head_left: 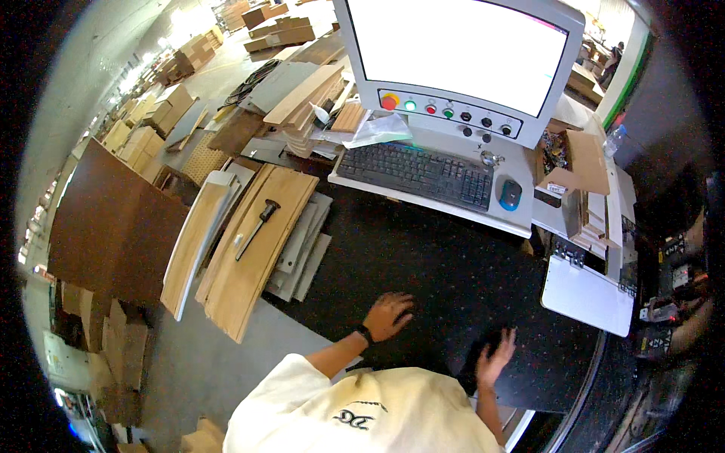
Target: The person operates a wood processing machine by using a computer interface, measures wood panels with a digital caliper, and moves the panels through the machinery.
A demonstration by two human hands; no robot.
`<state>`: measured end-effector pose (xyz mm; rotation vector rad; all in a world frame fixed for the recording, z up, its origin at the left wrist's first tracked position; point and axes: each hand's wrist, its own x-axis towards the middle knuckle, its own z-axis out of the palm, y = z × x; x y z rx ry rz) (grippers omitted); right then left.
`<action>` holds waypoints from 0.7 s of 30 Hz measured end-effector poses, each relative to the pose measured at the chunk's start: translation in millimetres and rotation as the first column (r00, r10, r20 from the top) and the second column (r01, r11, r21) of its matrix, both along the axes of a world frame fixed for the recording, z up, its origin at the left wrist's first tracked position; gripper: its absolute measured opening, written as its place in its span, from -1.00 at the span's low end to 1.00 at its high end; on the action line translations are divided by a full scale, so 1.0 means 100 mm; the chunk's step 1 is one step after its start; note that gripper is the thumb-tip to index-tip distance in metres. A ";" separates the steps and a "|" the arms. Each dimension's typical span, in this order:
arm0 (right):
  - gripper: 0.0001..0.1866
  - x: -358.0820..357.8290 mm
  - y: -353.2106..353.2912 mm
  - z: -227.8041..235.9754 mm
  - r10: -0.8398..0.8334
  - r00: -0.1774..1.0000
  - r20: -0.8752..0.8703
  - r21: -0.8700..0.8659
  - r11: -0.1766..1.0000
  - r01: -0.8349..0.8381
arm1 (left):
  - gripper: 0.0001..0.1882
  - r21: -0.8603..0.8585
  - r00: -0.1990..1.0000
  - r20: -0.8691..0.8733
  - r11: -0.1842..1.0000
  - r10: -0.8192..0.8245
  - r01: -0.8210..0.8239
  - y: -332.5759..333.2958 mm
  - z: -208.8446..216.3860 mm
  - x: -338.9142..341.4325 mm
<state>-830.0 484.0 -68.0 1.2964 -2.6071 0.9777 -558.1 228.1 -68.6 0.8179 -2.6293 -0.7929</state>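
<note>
My left hand (388,317), with a dark band at its wrist, hovers over or rests on a black speckled surface (430,264); I cannot tell which. Its fingers are stretched out and hold nothing. To the right, my right hand (495,358) is also bare, fingers apart, near the same dark surface. Left of my left hand lies a stack of curved wooden boards (260,249), and on it rests a black-handled tool with a thin shaft (259,226). Grey panels (298,260) are piled beside the boards, toward my left hand.
Ahead stands a control monitor (461,53) with a row of buttons (445,113), above a black keyboard (419,174) and a mouse (510,194). At right are an open cardboard box (578,162) and a white clipboard-like board (587,294). A large brown panel (113,219) stands at left.
</note>
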 end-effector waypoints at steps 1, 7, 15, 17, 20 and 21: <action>-0.23 0.15 -0.01 -0.08 0.032 0.999 0.034 0.047 0.998 -0.033 | -0.58 -0.042 0.999 -0.036 0.998 0.040 -0.041 -0.15 -0.06 0.13; -0.40 0.83 -0.34 -0.17 -0.002 1.000 -0.010 0.115 0.993 0.003 | -0.65 -0.093 0.970 -0.181 0.979 0.163 -0.182 -0.40 -0.17 0.45; -0.54 0.93 -0.42 -0.12 -0.050 0.994 -0.096 0.088 0.994 0.059 | -0.67 -0.087 0.968 -0.245 0.993 0.055 -0.079 -0.44 -0.19 0.47; -0.56 0.95 -0.42 -0.10 -0.061 0.991 -0.116 0.087 0.994 0.071 | -0.67 -0.061 0.970 -0.240 0.997 0.036 -0.052 -0.43 -0.17 0.47; -0.56 0.96 -0.43 -0.08 -0.058 0.992 -0.115 0.082 0.994 0.067 | -0.67 -0.017 0.964 -0.265 0.999 0.032 -0.037 -0.42 -0.14 0.48; -0.56 0.95 -0.44 -0.06 -0.062 0.991 -0.115 0.077 0.994 0.071 | -0.67 0.003 0.961 -0.273 0.999 0.044 -0.045 -0.43 -0.14 0.47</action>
